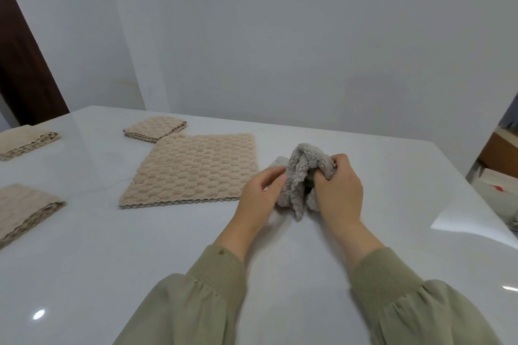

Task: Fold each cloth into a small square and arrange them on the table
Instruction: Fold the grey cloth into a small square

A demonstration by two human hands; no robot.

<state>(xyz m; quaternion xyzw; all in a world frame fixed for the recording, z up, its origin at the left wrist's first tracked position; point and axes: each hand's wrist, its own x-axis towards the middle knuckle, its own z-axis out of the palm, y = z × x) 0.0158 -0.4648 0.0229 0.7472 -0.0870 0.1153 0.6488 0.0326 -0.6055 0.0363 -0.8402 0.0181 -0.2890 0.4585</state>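
Right of centre on the tabletop (pixel 140 260), the grey cloth (pixel 300 176) is bunched up between both hands, its lower corner brushing the surface. The left hand (pixel 260 196) pinches one edge and the right hand (pixel 336 190) has its grip curled tight round the other, hunting for corners, I'd say. Just beside it the open beige cloth (pixel 196 168) lies flat, awaiting its fold. Three folded beige squares (pixel 155 129) sit spaced apart on the left, already arranged.

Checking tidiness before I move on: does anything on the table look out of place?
The grey cloth is crumpled between the left hand and right hand, and the large beige cloth lies flat, not yet folded small.
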